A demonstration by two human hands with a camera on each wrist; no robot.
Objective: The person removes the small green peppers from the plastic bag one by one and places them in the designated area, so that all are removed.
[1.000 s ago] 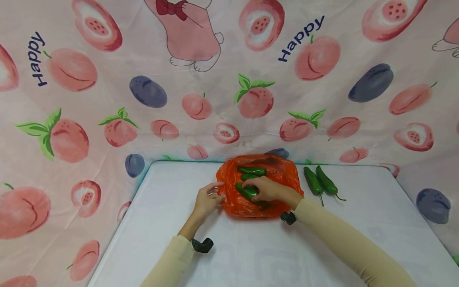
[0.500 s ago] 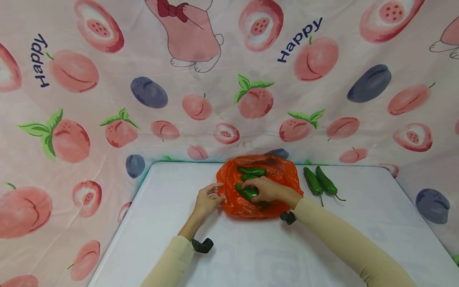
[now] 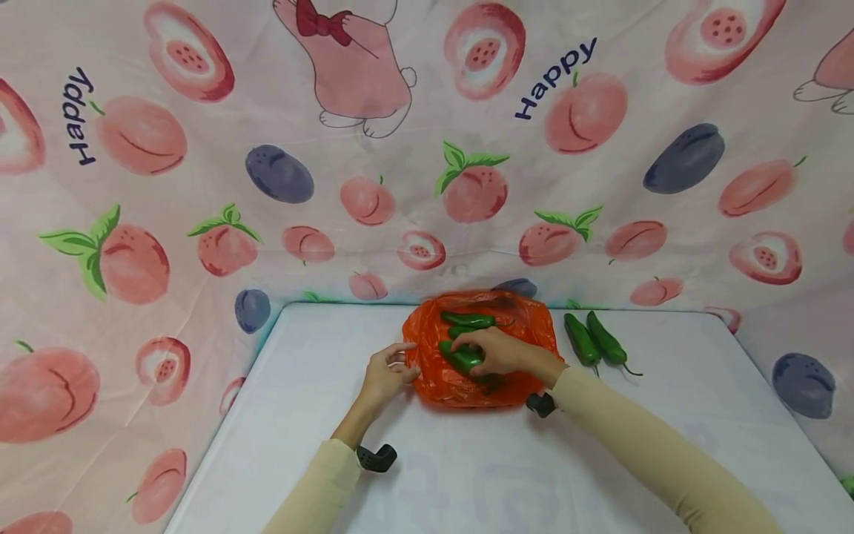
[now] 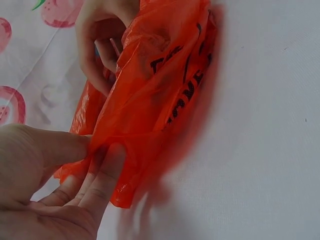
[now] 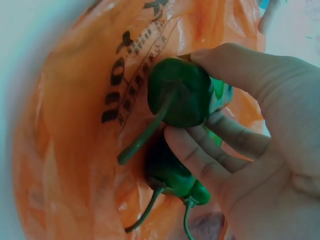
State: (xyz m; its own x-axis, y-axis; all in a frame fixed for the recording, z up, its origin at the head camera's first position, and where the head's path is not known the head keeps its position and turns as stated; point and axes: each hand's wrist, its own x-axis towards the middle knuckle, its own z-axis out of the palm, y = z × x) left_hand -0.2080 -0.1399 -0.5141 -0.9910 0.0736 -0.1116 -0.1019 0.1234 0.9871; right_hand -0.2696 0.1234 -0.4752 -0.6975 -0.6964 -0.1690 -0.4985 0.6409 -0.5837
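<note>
An orange-red plastic bag [image 3: 434,389] lies spread on the white table, with several green peppers on it or in its mouth. My left hand [image 3: 385,373] pinches the bag's left edge; in the left wrist view the film [image 4: 135,115] runs between thumb and fingers. With thumb and fingers my right hand [image 3: 499,351] grips one green pepper [image 5: 177,92], its stem end toward the right wrist camera. Close under that one are other peppers [image 5: 172,172] with thin stems. Toward the back of the bag another pepper [image 3: 467,320] shows in the head view.
To the right of the bag, two long green peppers [image 3: 582,340] lie side by side on the white table [image 3: 680,415]. A pink fruit-print cloth [image 3: 373,170] hangs behind the table and along its sides.
Both hands and the peppers keep almost the same places. The right wrist has shifted very slightly, and the head view has tilted a little.
</note>
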